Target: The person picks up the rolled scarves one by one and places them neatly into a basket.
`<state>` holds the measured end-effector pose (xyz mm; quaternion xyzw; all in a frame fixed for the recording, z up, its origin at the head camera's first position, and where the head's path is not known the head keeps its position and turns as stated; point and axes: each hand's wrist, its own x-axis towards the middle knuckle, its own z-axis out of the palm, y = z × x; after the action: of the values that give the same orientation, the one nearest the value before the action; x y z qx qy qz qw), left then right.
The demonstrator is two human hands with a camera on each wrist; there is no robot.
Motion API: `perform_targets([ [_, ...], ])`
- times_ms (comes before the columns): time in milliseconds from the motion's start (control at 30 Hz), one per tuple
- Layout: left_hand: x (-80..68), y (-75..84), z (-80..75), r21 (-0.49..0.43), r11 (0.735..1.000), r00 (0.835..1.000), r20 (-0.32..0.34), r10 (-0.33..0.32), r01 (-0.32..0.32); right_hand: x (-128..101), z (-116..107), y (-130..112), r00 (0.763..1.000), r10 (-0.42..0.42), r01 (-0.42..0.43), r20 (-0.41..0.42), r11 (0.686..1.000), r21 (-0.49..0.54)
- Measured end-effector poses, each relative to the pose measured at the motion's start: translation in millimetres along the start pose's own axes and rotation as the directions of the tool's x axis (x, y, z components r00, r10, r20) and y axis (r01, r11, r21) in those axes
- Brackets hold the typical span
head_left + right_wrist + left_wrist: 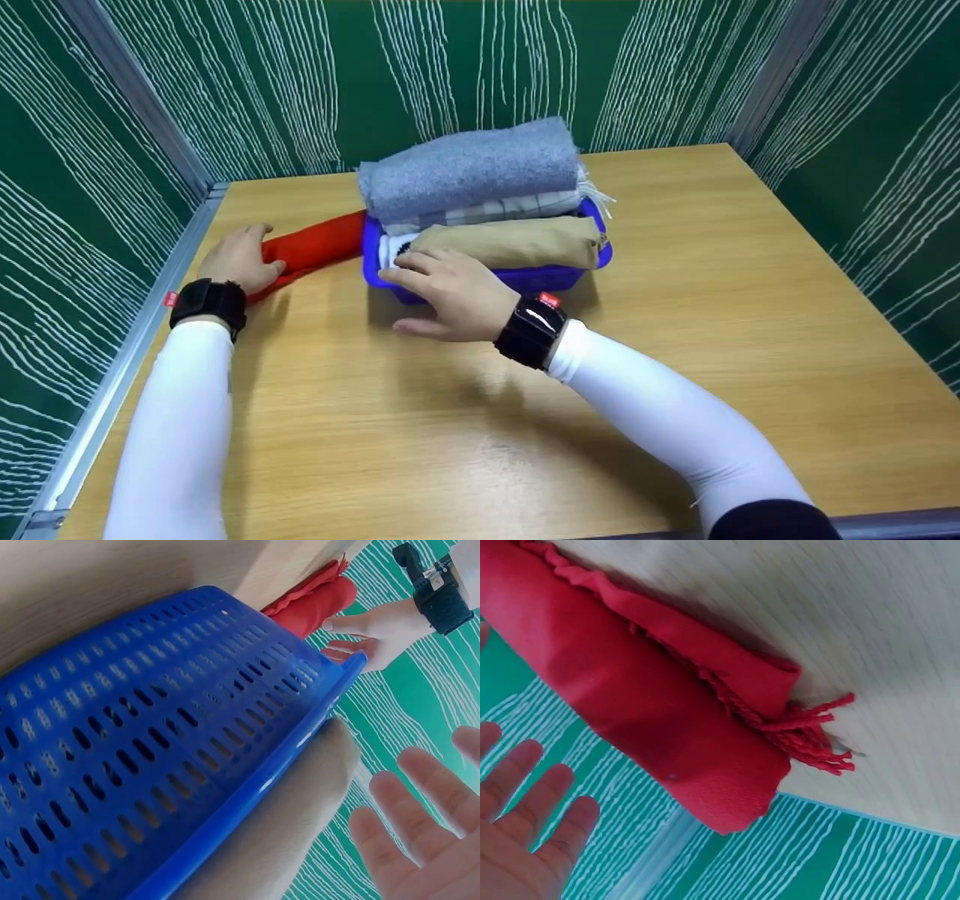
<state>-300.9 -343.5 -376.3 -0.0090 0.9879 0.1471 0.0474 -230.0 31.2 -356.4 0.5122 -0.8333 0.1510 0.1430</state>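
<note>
At the left of the head view, my left hand [238, 259] is beside a rolled red scarf [326, 244], its fingers spread and relaxed. The left wrist view shows the scarf's fringed end [810, 735] on the table and a gap between the fingers and the roll. My right hand [457, 296] hovers at the front left of a blue perforated basket [540, 280], fingers loosely extended, holding nothing. In the basket lie a beige cloth roll [517, 241], a plaid fringed roll [487, 212] and a white item [386, 251] partly hidden. A grey roll [472, 169] lies on top at the back.
The wooden table [712, 322] carries the basket towards its far side. Green panels [525, 75] with white drip lines stand behind and on both sides. A metal frame rail [127, 375] runs along the left edge. The scarf's far end meets the basket's left side.
</note>
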Motion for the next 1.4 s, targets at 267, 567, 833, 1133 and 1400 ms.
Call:
perform_targets([
  [267, 5.2, -8.1, 1.0, 0.008, 1.0, 0.999, 0.024, -0.021, 0.02, 2, 5, -3, 1.0, -0.016, 0.016, 0.003, 1.0, -0.011],
  [567, 8.8, -16.0, 4.5, 0.034, 0.999, 0.996, 0.075, -0.045, 0.043, 5, 10, -7, 0.999, -0.019, 0.02, 0.045, 1.0, -0.019],
  [833, 9.8, -18.3, 12.3, 0.06, 0.997, 0.996, 0.081, -0.049, 0.044, 6, 15, -9, 0.997, -0.015, 0.015, 0.076, 1.0, -0.007],
  [1133, 11.9, -21.9, 14.7, 0.083, 0.997, 0.997, 0.069, -0.016, 0.01, 7, 19, -11, 0.998, -0.034, 0.034, 0.06, 0.999, 0.007],
  [1400, 14.0, -27.4, 19.7, 0.091, 0.996, 0.997, 0.069, -0.022, 0.016, 7, 22, -13, 0.997, -0.059, 0.059, 0.042, 0.998, 0.015],
])
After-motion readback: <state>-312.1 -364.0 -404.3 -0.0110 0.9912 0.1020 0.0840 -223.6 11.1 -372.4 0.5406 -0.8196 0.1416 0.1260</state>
